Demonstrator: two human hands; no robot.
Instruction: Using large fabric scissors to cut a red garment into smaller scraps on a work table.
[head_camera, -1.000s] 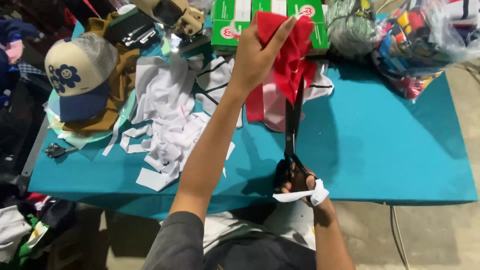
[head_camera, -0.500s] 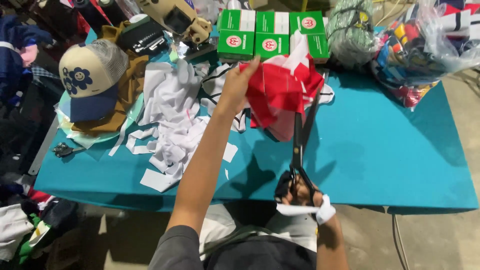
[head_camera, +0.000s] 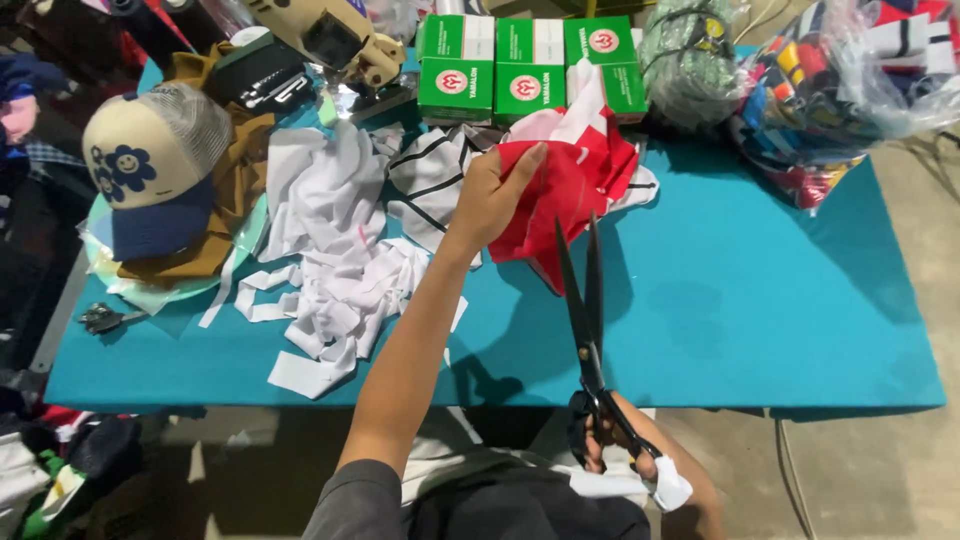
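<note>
teal table (head_camera: 760, 330) – my l hand (head_camera: 492, 195) lowered red cloth (head_camera: 570, 190), pinching it; r hand (head_camera: 625, 440) grips scissors (head_camera: 585, 300), blades now apart – cut lined up.

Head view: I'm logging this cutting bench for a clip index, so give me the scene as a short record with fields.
left hand: the left hand grips the red and white fabric, lifted above the table
right hand: the right hand holds the black scissors, blades slightly parted, tips just below the fabric
surface: teal table
left of fabric: pile of white cloth scraps; cap with flower print
behind fabric: green boxes
right rear: clear bag of coloured items
</note>
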